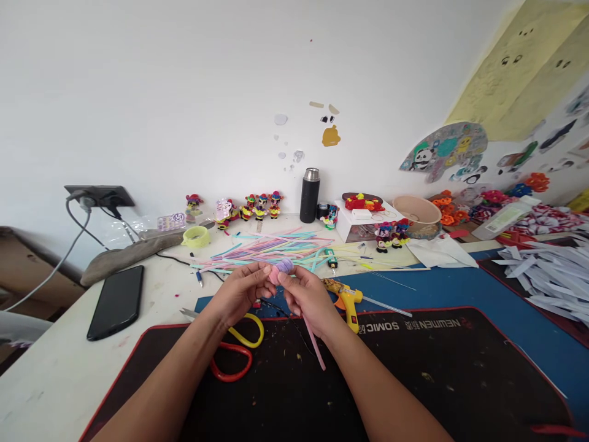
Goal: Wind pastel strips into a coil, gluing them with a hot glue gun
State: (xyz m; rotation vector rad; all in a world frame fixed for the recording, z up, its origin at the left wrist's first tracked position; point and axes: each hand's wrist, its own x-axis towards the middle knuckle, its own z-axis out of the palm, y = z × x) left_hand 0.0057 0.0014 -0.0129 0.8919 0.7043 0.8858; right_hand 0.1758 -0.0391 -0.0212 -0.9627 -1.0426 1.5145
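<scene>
Between my two hands is a small wound bundle of pink and lilac pipe cleaner (278, 270). My left hand (248, 285) pinches its pink side from the left. From the other side my right hand (308, 294) grips it with thumb and fingers, and a pink tail hangs below that palm towards the mat. Scissors (237, 362) with one yellow and one red handle lie partly under my left forearm. A yellow glue gun (350, 304) rests just right of my right hand. Behind the hands spreads a pile of pastel pipe cleaners (271, 248).
A black mat (294, 405) lies below my hands. At left are a phone (117, 301) and a tape roll (196, 236). Several small figurines (262, 207), a black thermos (310, 196) and a white box (354, 224) stand along the wall. White strips (556, 270) are heaped at right.
</scene>
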